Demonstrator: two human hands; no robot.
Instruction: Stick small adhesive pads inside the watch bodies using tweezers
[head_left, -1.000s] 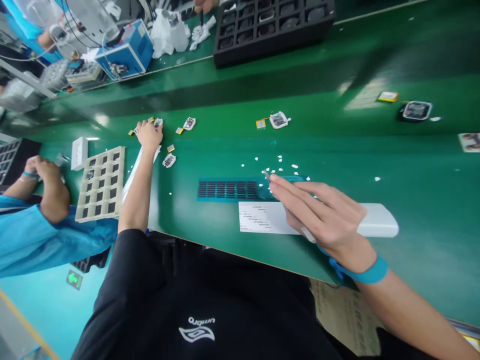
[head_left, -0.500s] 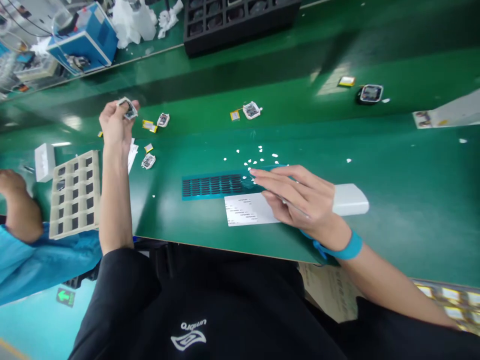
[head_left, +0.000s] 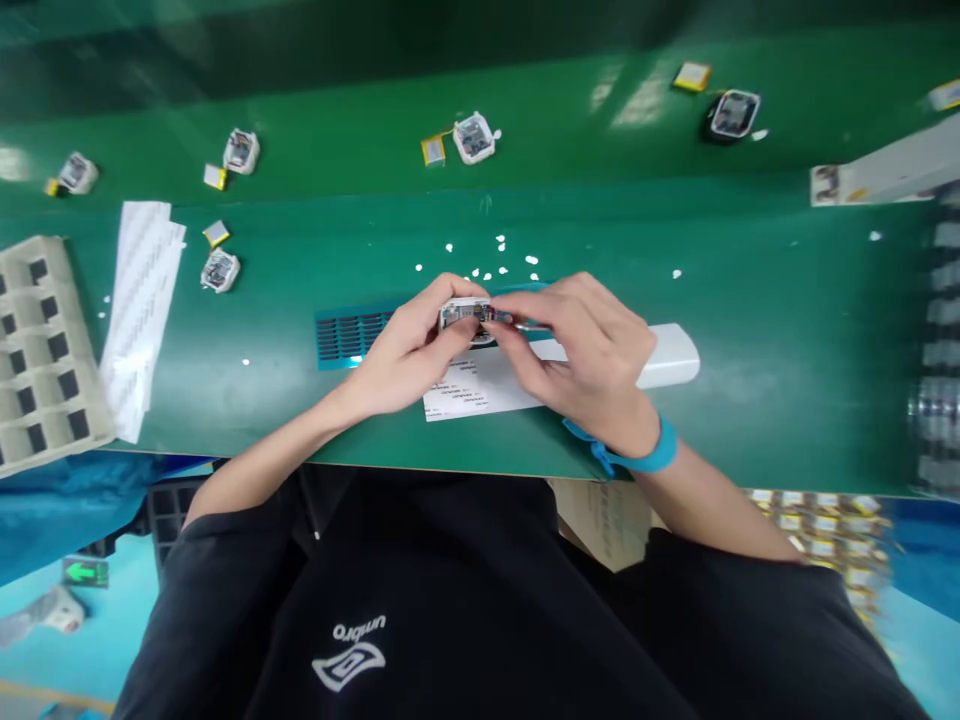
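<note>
My left hand (head_left: 409, 355) grips a small white-framed square device (head_left: 466, 312) with a circuit board showing, thumb across its lower edge. At the device's right side is my right hand (head_left: 589, 345), thumb and forefinger pinched on thin metal tweezers (head_left: 525, 324), whose tip reaches the board. Beneath the hands lie a blue sheet with rows of dark strips (head_left: 349, 338) and a white printed sheet (head_left: 469, 385). Several small white pieces (head_left: 502, 270) are scattered just beyond the hands.
Further back sit more white devices with yellow batteries (head_left: 474, 138) and a dark one (head_left: 733, 115). A beige compartment tray (head_left: 45, 360) and long white paper strips (head_left: 142, 310) lie left. A white rounded object (head_left: 671, 356) is right of my hand; a white arm-like part (head_left: 862, 180) stands far right.
My left hand has come from the far left to the middle with the device. My right hand now meets it with the tweezers. The view has shifted; the other person's hand is out of sight.
</note>
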